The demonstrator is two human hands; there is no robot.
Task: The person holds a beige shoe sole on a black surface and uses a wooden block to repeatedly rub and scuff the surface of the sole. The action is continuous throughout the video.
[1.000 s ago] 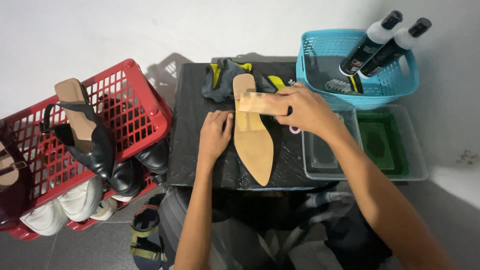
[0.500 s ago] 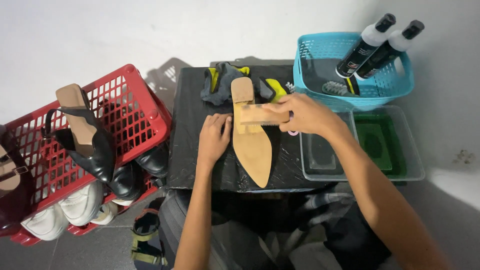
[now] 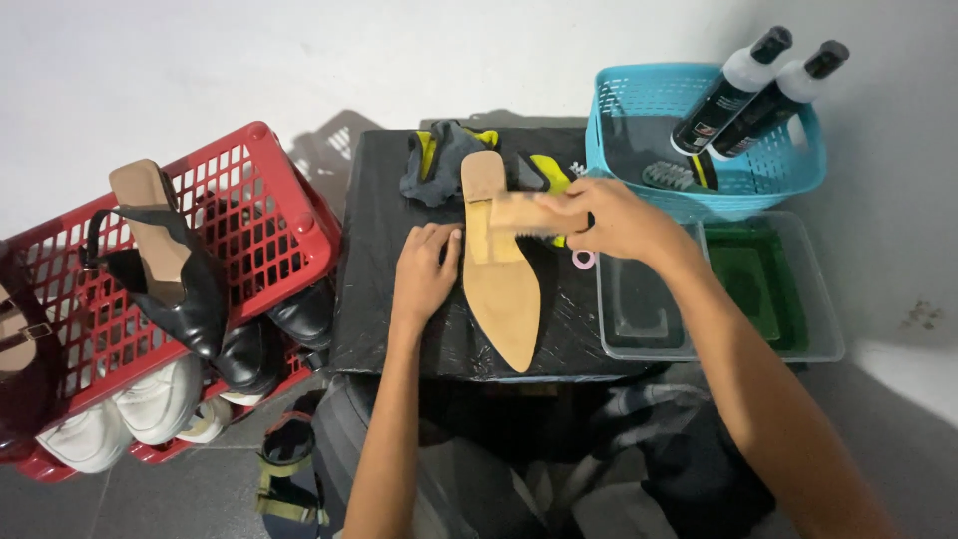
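On black table (image 3: 379,299), left hand (image 3: 424,274) flat steadies shoe (image 3: 499,269); right hand (image 3: 619,220) grips brush (image 3: 524,213) (bristles seemingly hidden).

A tan shoe sole (image 3: 499,265) lies on the glossy black counter (image 3: 384,299), under a pale wooden brush (image 3: 524,213). Behind sits a grey and yellow cloth (image 3: 439,160). The crate (image 3: 269,215) is red lattice, the basket (image 3: 639,110) turquoise mesh holding black-and-white bottles (image 3: 733,85), and the tray (image 3: 758,279) clear over green.

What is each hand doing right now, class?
Left hand: open, pressing flat beside the tan shoe sole.
Right hand: closed around a wooden brush.
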